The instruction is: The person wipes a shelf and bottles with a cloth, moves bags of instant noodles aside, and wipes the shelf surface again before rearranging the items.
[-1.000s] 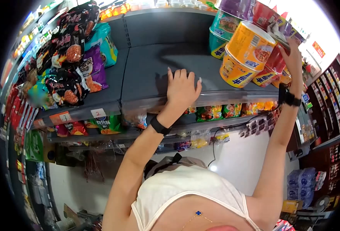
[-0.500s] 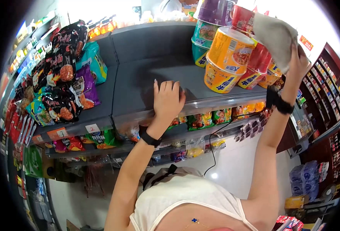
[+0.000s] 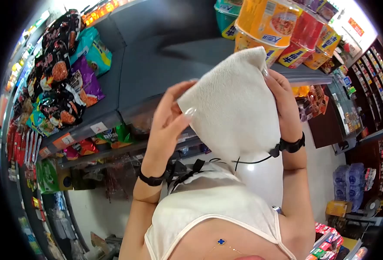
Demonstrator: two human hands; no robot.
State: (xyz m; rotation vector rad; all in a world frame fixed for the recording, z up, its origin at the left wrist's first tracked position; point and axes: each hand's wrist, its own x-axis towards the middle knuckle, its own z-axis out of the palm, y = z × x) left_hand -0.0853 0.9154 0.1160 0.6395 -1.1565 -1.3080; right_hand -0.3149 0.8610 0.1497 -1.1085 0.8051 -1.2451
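Both hands, left hand point(image 3: 167, 119) and right hand point(image 3: 282, 102), grip the white cloth point(image 3: 232, 106) between them.

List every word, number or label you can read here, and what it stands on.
"2" on the white shelf tag.
Too blurred: orange shelf tag, blue lettering on the yellow noodle tubs.
Too small: print on the snack bags.
No text: white cloth in the left hand and right hand.

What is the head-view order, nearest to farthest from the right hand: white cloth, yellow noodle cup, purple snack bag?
1. white cloth, in the right hand.
2. yellow noodle cup, on the shelf above.
3. purple snack bag, far left.
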